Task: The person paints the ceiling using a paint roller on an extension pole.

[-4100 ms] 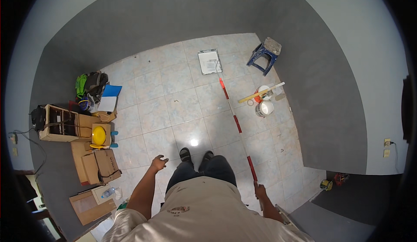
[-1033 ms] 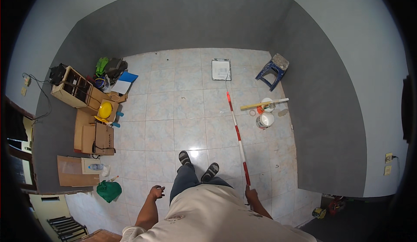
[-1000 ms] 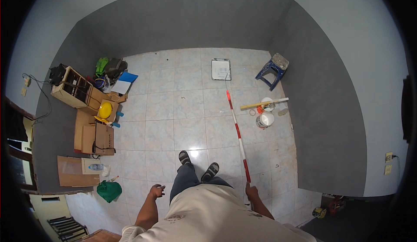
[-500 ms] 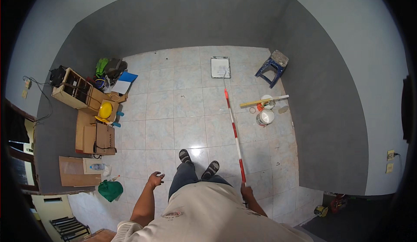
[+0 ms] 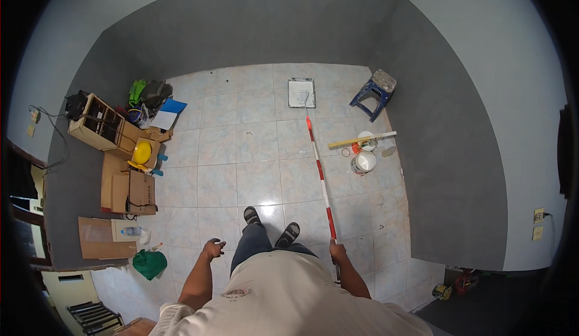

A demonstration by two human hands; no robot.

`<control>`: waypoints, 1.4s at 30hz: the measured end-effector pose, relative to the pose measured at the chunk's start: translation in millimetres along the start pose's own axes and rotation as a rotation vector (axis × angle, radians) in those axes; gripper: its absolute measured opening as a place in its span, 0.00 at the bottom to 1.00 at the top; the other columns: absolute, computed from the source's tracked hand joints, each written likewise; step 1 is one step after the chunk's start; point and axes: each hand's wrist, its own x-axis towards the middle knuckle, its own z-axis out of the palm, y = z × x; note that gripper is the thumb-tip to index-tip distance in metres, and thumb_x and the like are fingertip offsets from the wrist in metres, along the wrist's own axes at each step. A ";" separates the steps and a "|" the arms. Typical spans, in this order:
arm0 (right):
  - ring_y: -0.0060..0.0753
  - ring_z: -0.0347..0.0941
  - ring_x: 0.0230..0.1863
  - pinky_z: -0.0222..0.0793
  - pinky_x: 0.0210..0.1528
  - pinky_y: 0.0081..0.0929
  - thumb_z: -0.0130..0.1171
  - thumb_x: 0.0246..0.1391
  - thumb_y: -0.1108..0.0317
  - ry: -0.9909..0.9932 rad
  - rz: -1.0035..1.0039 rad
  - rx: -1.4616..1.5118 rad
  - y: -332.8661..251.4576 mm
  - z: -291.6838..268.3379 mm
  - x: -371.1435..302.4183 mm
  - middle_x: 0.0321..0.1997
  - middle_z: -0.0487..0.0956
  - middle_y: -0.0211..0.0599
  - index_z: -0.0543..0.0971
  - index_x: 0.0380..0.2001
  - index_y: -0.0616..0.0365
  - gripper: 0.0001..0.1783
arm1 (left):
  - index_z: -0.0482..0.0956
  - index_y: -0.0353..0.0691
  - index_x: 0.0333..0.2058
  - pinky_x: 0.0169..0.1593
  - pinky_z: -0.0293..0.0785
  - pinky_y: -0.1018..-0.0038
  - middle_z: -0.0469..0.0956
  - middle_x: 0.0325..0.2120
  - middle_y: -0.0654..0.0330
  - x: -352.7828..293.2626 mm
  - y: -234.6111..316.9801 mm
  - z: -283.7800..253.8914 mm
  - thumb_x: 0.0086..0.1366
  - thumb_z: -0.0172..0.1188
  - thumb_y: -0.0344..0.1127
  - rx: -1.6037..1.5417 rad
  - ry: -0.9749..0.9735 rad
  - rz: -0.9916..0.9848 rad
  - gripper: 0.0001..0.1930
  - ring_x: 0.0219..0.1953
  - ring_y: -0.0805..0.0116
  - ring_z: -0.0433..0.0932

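My right hand is closed round the lower part of a long red-and-white striped extension pole. The pole slants forward across the tiles to a paint roller, whose pale head rests in a paint tray with white paint in it and dark smears round its rim. Out to the left of my body, my left hand hangs with its fingers apart and nothing in it.
On the right stand a paint-spattered blue stool, a white bucket and a yellow-and-white stick across another container. Cardboard boxes, a yellow hard hat and a green bag line the left. Grey-painted walls enclose the floor.
My right hand has come forward with the pole. The roller head now shows more plainly in the tray. My left hand stays much as it was, and the whole view has shifted slightly.
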 end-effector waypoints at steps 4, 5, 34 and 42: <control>0.52 0.81 0.32 0.75 0.33 0.47 0.46 0.59 0.29 0.064 0.021 0.013 16.4 10.6 20.8 0.31 0.80 0.58 0.78 0.38 0.78 0.48 | 0.63 0.31 0.64 0.35 0.80 0.61 0.80 0.46 0.39 -10.2 36.8 3.7 0.63 0.67 0.45 -0.011 0.007 0.039 0.37 0.39 0.47 0.85; 0.47 0.79 0.23 0.73 0.24 0.45 0.48 0.58 0.28 0.145 -0.031 0.026 43.6 19.1 32.1 0.23 0.79 0.51 0.79 0.32 0.76 0.48 | 0.63 0.31 0.64 0.35 0.80 0.61 0.80 0.46 0.39 -13.3 42.8 5.3 0.63 0.67 0.45 0.010 0.013 0.040 0.37 0.38 0.47 0.85; 0.67 0.77 0.52 0.73 0.49 0.52 0.47 0.60 0.32 0.082 -0.146 -0.155 9.0 -5.5 -64.9 0.46 0.79 0.73 0.78 0.45 0.77 0.46 | 0.75 0.36 0.54 0.39 0.78 0.63 0.80 0.50 0.50 70.9 11.6 -10.5 0.66 0.61 0.47 0.382 -0.008 0.177 0.24 0.42 0.55 0.83; 0.66 0.78 0.49 0.74 0.47 0.52 0.47 0.60 0.33 0.116 -0.277 -0.158 -93.0 -34.5 -46.9 0.43 0.79 0.71 0.78 0.43 0.77 0.45 | 0.76 0.36 0.54 0.45 0.75 0.61 0.79 0.51 0.49 78.8 90.0 -10.0 0.66 0.59 0.49 0.297 -0.024 0.168 0.25 0.46 0.53 0.80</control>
